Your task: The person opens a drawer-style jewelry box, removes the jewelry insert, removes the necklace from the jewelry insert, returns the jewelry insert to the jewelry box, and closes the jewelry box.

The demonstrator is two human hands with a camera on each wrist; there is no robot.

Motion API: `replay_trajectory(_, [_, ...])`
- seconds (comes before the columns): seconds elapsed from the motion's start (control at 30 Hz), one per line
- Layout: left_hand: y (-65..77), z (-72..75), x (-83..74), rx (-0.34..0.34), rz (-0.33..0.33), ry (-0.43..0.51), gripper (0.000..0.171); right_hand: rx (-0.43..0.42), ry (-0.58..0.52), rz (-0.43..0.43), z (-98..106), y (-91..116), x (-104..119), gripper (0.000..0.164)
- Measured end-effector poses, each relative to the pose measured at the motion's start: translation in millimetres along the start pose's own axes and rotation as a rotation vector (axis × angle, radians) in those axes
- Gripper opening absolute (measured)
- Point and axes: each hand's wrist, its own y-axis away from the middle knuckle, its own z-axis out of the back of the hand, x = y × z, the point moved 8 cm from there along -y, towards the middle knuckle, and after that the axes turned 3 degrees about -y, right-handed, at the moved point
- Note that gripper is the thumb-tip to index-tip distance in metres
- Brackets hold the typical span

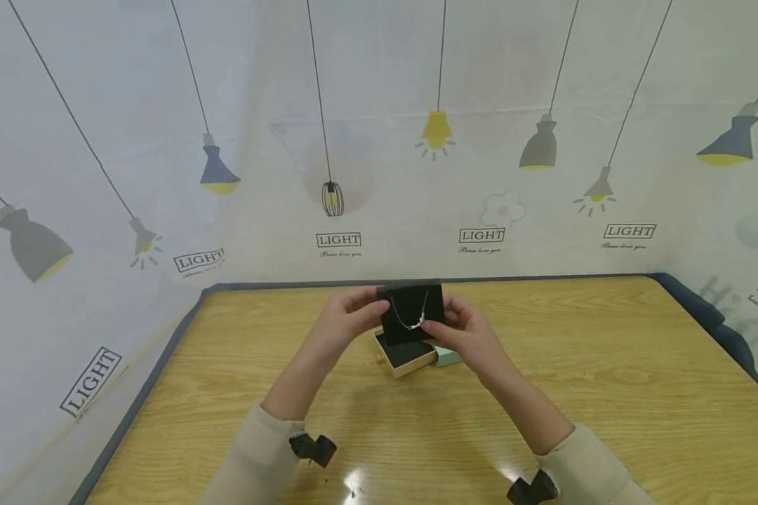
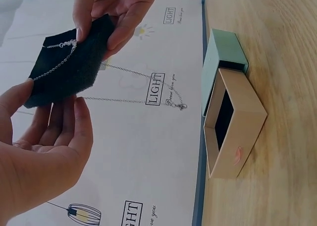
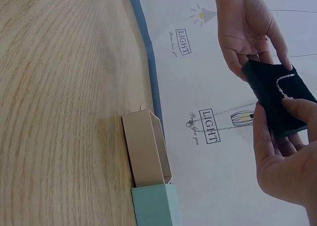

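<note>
- At the left there is a pale sleeve [image 1: 259,442], and a small black device [image 1: 316,449] is fixed at its cuff.
- The left hand [image 1: 342,321] pinches the left side of the black pad [image 1: 409,306]: its thumb lies on the front face, and its fingers are behind.
- The beige drawer [image 1: 415,366] stands on the table, lower than the pad and partly covered by it in the head view. Its inside is black, and a small pink ribbon [image 2: 238,155] is on its left end.
- The black pad is held up in the air, between the two hands.
- The necklace [image 1: 416,325] is on this pad, its ornament across the front. The left wrist view shows the rest of the chain hanging behind the pad, with the clasp [image 2: 183,106] at the low end.
- The green cover [image 1: 447,356] is at the right end of the drawer, touching it.
- The right hand [image 1: 472,331] pinches the right side of the pad, with its thumb at the ornament.
- At the right is another pale sleeve [image 1: 584,466].
- The wooden table [image 1: 227,407] reaches, on its far side, a white cloth [image 1: 404,210] with printed lamps.
</note>
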Motion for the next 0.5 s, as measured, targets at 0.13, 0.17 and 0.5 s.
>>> replay_trajectory(0.13, [0.8,-1.4,4.5,-0.004,0.035,0.024,0.033,-0.001,-0.011,-0.007,-0.1,1.8,-2.4,0.025])
replay_trajectory(0.17, [0.9,-1.7,5.3,-0.005,0.042,0.034,0.033,0.001,-0.015,-0.009,-0.4,2.2,-2.8,0.025])
replay_trajectory(0.5, [-0.9,-6.6,5.9,0.004,0.099,0.312,0.022,0.008,-0.053,-0.025,-4.4,3.7,-1.4,0.019])
